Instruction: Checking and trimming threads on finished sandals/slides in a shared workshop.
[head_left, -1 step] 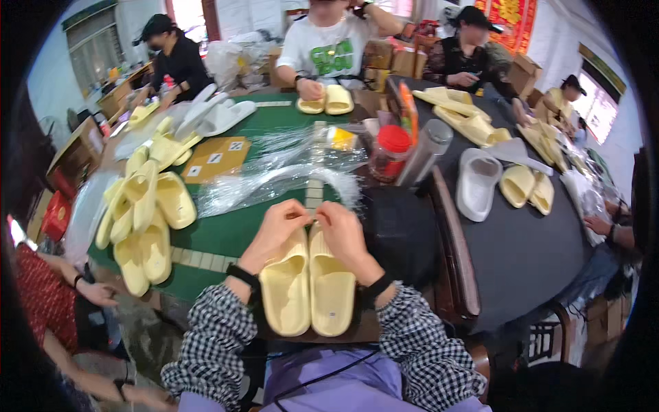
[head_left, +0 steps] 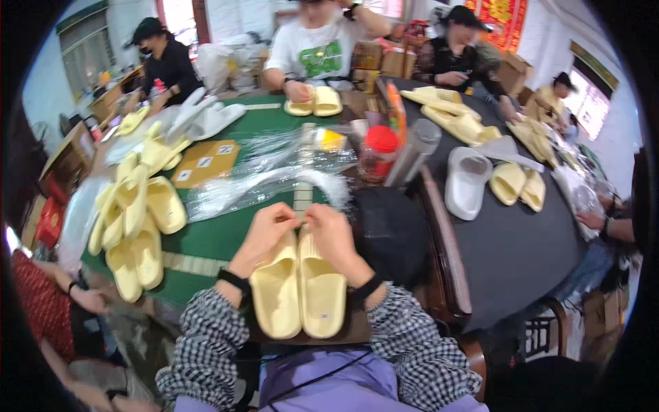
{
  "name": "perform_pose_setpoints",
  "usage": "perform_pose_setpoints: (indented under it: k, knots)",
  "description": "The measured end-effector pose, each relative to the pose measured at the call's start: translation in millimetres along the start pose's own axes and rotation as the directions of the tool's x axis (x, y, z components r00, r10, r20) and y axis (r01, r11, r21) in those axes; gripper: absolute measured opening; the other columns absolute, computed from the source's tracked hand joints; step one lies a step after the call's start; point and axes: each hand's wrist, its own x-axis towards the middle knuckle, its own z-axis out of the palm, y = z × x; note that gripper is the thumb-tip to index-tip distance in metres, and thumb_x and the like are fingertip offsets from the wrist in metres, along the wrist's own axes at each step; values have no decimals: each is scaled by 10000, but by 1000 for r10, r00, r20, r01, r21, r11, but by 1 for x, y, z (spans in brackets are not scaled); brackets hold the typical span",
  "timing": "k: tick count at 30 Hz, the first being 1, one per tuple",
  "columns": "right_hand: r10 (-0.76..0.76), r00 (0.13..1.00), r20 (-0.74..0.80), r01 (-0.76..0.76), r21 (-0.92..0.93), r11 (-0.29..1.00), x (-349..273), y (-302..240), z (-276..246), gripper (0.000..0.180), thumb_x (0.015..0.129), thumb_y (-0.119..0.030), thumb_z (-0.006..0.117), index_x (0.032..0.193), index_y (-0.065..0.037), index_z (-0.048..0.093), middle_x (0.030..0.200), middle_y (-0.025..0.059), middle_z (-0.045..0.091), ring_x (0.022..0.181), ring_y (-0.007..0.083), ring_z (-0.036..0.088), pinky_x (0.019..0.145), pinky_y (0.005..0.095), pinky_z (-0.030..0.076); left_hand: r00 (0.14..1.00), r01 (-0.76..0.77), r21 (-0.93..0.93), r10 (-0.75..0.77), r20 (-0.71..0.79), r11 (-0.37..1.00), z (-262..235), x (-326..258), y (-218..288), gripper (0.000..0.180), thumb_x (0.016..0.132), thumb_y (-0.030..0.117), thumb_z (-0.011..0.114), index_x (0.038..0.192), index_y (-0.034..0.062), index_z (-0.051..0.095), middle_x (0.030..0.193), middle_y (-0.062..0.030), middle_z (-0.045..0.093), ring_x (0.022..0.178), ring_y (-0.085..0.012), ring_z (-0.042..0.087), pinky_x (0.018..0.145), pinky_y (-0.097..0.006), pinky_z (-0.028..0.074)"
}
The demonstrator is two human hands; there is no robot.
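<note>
A pair of pale yellow slides lies side by side at the table's near edge, toes pointing away from me: the left slide (head_left: pixel 276 305) and the right slide (head_left: pixel 323 299). Over their toe ends, my left hand (head_left: pixel 264 237) and my right hand (head_left: pixel 332 242) meet with bent fingers, thumbs and fingertips pinched close together. Whatever thin thing they pinch is too small to make out. Just beyond my fingers, a bundle of clear plastic strands (head_left: pixel 257 185) is spread over the green mat (head_left: pixel 206 244).
More yellow slides (head_left: pixel 147 250) are piled at the left, near a brown card (head_left: pixel 206 165). To the right stand a red-lidded jar (head_left: pixel 379 154), a grey bottle (head_left: pixel 415 151) and a raised brown edge (head_left: pixel 446 254). A white slide (head_left: pixel 467 182) lies beyond. Several people work around the tables.
The scene sits slightly farther left in the picture, as my view has turned a little. Both hands stay at the slides' toes, still pinching.
</note>
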Motion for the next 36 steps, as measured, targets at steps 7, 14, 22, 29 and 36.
perform_pose_setpoints:
  k: [7, 14, 22, 29, 36]
  knots:
    - [-9, 998, 62, 14, -82, 997, -4, 0, 1, 39, 852, -79, 585, 884, -73, 563, 845, 102, 599, 837, 316, 591, 703, 448, 440, 996, -34, -35, 31, -79, 999, 8, -2, -6, 77, 818, 9, 705, 852, -33, 650, 793, -55, 681, 727, -93, 610, 674, -243, 493]
    - [-63, 997, 42, 64, -36, 997, -3, -7, 6, 51, 838, -60, 613, 847, -39, 568, 818, 131, 594, 804, 334, 593, 694, 441, 460, 996, -38, 127, 48, -76, 991, 10, -2, -12, 66, 823, -2, 689, 866, -35, 651, 774, -65, 680, 707, -90, 599, 646, -251, 486]
    - [42, 998, 48, -46, 81, 996, -1, 2, -3, 48, 826, -25, 591, 852, -15, 551, 809, 164, 594, 797, 378, 600, 685, 457, 478, 999, -50, 78, 50, 7, 996, 9, 2, -4, 91, 880, 30, 655, 935, -43, 650, 885, -60, 690, 818, -106, 639, 733, -244, 505]
    - [28, 992, 125, -36, 66, 997, 0, -5, -1, 54, 836, -18, 588, 856, -11, 538, 817, 165, 592, 804, 373, 598, 698, 464, 477, 1000, -10, 62, 11, -19, 998, 6, -5, -4, 79, 869, 17, 655, 912, -50, 662, 879, -69, 701, 830, -107, 653, 767, -259, 524]
    - [35, 989, 146, -43, 51, 998, -4, 0, 3, 64, 830, -19, 596, 859, -7, 539, 821, 171, 595, 811, 379, 597, 702, 467, 476, 1000, -25, -16, 25, -17, 1000, 5, -5, -8, 101, 895, 47, 650, 925, -49, 657, 884, -66, 697, 821, -105, 644, 743, -253, 517]
